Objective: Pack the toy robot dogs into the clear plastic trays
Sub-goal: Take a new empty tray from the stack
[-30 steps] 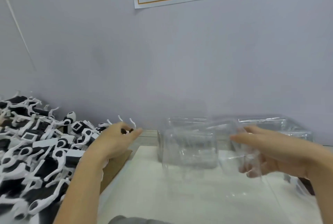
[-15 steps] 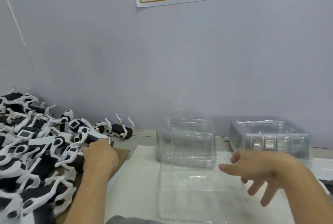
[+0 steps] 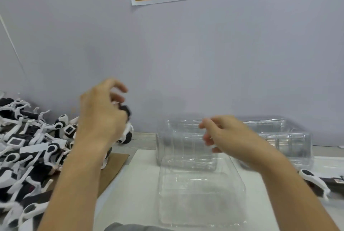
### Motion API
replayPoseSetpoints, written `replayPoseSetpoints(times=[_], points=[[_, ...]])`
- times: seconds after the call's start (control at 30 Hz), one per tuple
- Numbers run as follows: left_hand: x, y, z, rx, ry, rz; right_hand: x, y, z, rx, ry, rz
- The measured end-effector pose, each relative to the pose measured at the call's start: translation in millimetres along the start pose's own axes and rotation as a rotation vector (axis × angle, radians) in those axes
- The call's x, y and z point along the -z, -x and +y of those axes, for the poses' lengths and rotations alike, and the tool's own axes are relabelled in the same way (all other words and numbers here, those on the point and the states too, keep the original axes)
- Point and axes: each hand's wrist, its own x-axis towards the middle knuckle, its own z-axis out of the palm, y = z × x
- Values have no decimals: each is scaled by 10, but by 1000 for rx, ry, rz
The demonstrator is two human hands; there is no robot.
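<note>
Left hand [image 3: 101, 117], fingers curled holding a toy robot dog [image 3: 126, 128]; open clear tray [image 3: 201, 193] at its 4 o'clock; right hand [image 3: 229, 137] loose-fingered, nearer.

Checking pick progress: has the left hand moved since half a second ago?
Yes. The left hand has risen from the toy dog pile, gripping a toy robot dog, toward the clear tray.

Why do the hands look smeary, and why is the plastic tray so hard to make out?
Head view: the left hand, lifting a toy dog, and the right hand are motion-blurred. The clear tray shows only by faint glare lines on its edges against the white sheet. Light is soft and even; shadows are weak.
</note>
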Motion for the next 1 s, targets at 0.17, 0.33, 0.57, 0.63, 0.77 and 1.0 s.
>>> replayPoseSetpoints(times=[0.17, 0.33, 0.57, 0.63, 0.77, 1.0], points=[[-329, 366, 644, -409, 250, -446, -290, 6, -62, -153, -971, -282], [-665, 642, 819, -534, 297, -725, -22, -17, 164, 57, -1164, -278], [-722, 443, 537, -227, 352, -301, 149, -49, 402, -107, -1103, -201], [-696, 394, 424, 49, 580, -533, 121, -20, 365, -81, -1056, -303], [-694, 362, 276, 200, 816, -704, 29, 13, 249, -44, -814, -397], [-661, 282, -47, 126, 606, -715, 31, 0, 50, 135, 148, 84]])
